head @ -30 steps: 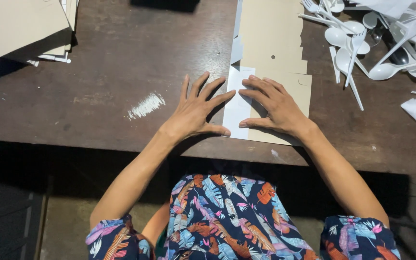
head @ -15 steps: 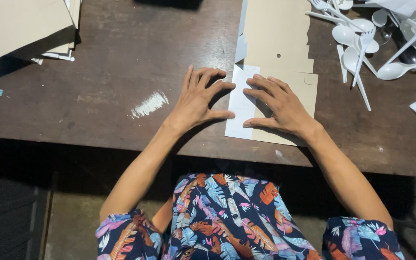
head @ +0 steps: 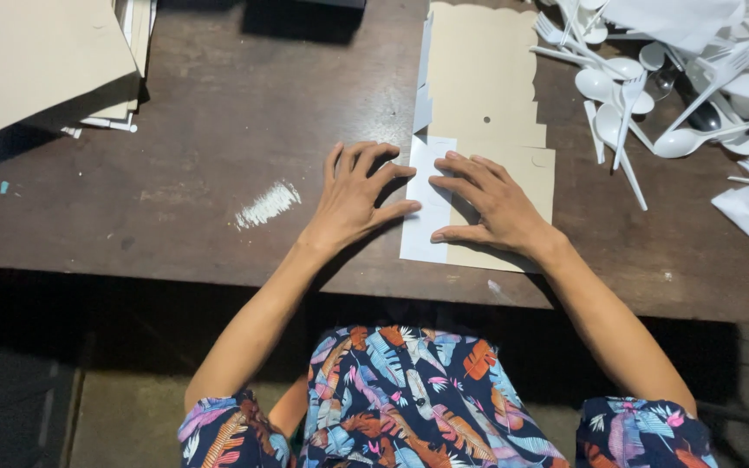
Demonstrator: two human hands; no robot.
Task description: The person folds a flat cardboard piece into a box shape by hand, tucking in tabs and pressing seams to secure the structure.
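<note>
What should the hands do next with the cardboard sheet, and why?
Probably fold the white flap over. The left hand has its fingertips at the flap's edge, and the right hand presses the tan cardboard sheet flat on the table beside it.

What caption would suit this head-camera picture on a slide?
Left hand and right hand press a flat cardboard blank on a dark wooden table, white plastic spoons nearby.

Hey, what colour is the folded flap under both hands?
White, against the tan cardboard sheet. The flap shows best in the head view, between the left hand and right hand.
</note>
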